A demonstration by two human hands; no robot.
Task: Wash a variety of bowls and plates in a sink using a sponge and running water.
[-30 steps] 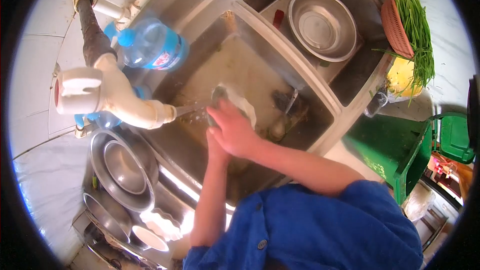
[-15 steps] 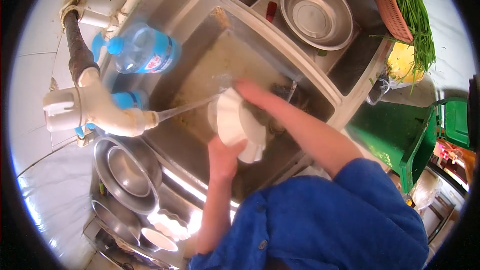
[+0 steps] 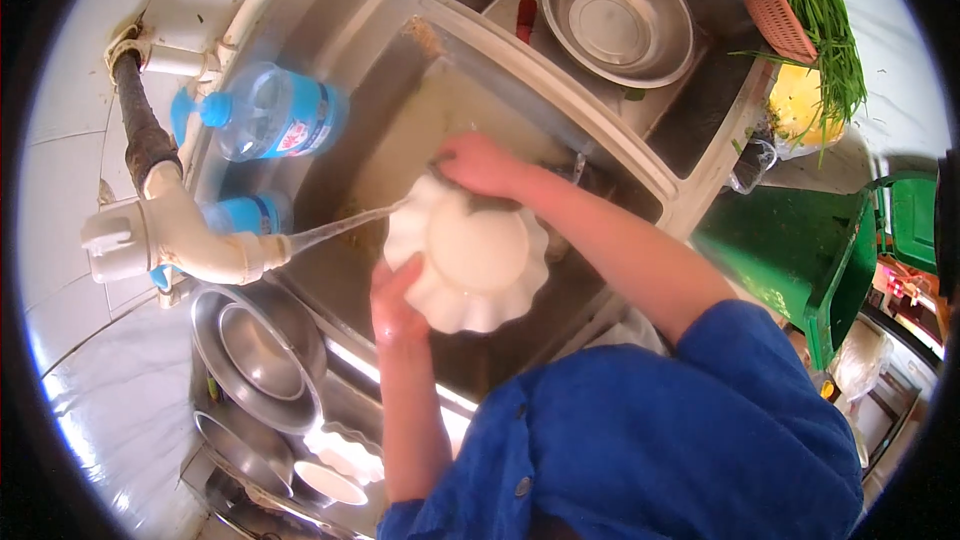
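A white plate with a wavy rim is held over the sink, its round face turned up toward me. My left hand grips its lower left rim, thumb lying on the face. At the upper rim, my right hand has its fingers curled; something dark shows by the fingertips and below the palm, too unclear to name. From the cream tap, a stream of water reaches the plate's left edge. Cloudy water lies in the sink below.
Blue-labelled pump bottles stand along the sink's left side. Metal basins lean at lower left. Another metal basin sits in the far basin, beside a red-handled item. Right are a pink basket of green stalks and a green bin.
The plate has turned from nearly edge-on to show its wide face. My left hand has shifted left along with it, and my right hand has moved slightly left and up.
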